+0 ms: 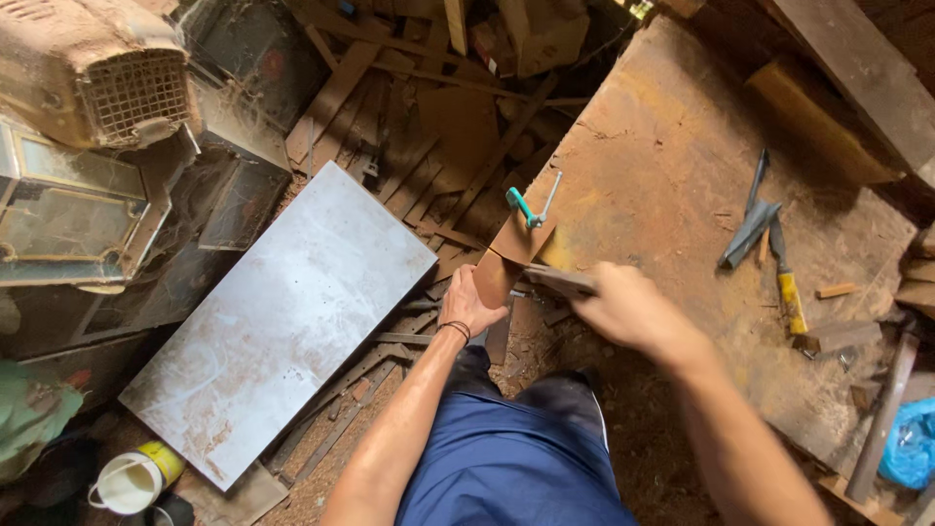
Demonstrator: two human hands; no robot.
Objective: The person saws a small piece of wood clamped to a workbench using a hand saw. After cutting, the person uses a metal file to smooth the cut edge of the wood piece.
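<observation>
Wooden strip (511,255), long axis slanting down-left off the bench (672,175); left hand (467,304) grips it closed, right hand (623,307) closed on saw (557,281).

Cluttered woodworking shop, dusty workbench (672,166), clamp (527,206), chisel (787,282), scrap timber (429,127)

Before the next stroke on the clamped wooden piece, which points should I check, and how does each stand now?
1. Teal screw clamp sits on the thin brown wooden board at the workbench edge: ok.
2. Left hand grips the overhanging board part: ok.
3. Right hand holds the flat tool against the board: ok; its kind: cannot tell, blurred.
4. Left fingers away from the tool's edge: cannot tell.
5. Yellow-handled chisel and grey tools lie away from the hands: ok.
6. Floor underfoot littered with wooden slats: not ok.
</observation>
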